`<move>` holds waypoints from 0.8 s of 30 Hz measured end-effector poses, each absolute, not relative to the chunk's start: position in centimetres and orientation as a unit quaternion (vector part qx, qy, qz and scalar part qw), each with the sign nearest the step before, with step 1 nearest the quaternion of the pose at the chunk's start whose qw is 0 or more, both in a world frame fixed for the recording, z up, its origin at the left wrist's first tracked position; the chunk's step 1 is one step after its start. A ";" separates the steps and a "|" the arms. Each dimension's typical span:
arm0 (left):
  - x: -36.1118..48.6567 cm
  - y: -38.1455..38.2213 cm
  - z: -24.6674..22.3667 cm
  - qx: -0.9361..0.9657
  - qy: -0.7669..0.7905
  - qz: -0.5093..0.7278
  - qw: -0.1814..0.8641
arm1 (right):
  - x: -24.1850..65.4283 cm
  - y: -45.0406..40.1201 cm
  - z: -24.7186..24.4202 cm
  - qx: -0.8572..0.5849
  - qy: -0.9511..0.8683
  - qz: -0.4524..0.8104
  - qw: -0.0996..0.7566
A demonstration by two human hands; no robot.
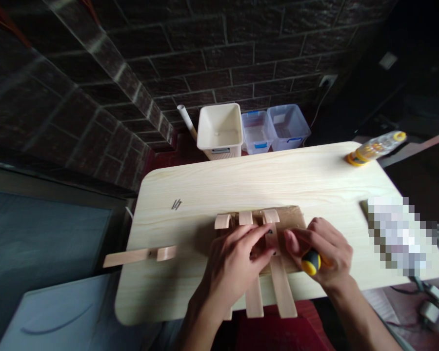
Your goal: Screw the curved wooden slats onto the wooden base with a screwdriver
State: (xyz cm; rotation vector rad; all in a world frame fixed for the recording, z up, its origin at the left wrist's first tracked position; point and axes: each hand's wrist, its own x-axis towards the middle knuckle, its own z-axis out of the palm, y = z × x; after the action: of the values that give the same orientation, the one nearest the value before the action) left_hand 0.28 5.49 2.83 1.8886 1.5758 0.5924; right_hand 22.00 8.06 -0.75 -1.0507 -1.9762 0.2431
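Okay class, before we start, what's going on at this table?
A person is working at a pale wood-grain table with bare hands. Their right hand grips a yellow-and-black screwdriver, while their left hand presses on curved wooden slats laid across a piece of cardboard. Another slat overhangs the table's left edge, and small metal fasteners lie nearby.

The left hand [234, 268] and right hand [324, 248], with its screwdriver [310, 262], fill the space over the cardboard [290, 217] and wooden slats [246, 218]. A hand could pass along the far half of the tabletop [263, 180], behind them. Small screws [176, 204] lie left of that way, a wooden strip [139, 257] juts past the left edge, and a plastic bottle [376, 147] stands at the far right corner.
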 end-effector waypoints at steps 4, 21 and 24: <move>0.5 5.9 2.9 0.705 0.599 0.226 0.305 | 21.5 7.9 -1.0 -0.382 -0.822 0.116 0.406; -0.1 6.3 3.3 0.725 0.583 0.182 0.320 | 21.6 8.1 -1.8 -0.359 -0.831 0.198 0.375; -0.1 6.5 3.3 0.723 0.583 0.189 0.320 | 21.5 8.1 -2.0 -0.358 -0.828 0.199 0.383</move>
State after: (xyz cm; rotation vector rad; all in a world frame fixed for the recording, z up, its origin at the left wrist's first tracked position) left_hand -0.13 6.48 3.31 1.9001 1.5317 0.4961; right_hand 21.55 8.05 -1.97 -0.9141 -2.1116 0.5086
